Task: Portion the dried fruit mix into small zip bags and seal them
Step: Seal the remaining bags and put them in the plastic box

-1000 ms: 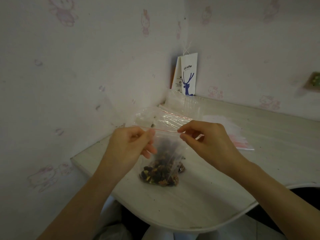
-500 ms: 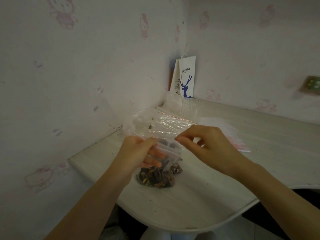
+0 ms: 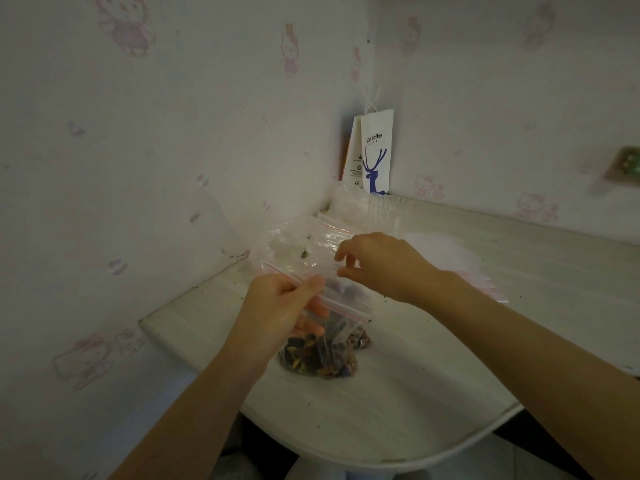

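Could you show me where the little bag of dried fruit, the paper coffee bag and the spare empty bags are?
small zip bag (image 3: 320, 358): head view, on its filled lower part.
paper coffee bag (image 3: 375, 157): head view, on its white front.
empty zip bags (image 3: 453, 252): head view, on the top sheet.

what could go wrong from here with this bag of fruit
1. Only the left hand pinches the bag, at one end of its zip strip; the right hand is off it. Whether the strip is sealed all along cannot be told, so fruit might spill if the bag tips.
2. The bag rests close to the table's curved edge; a slip could drop it off.
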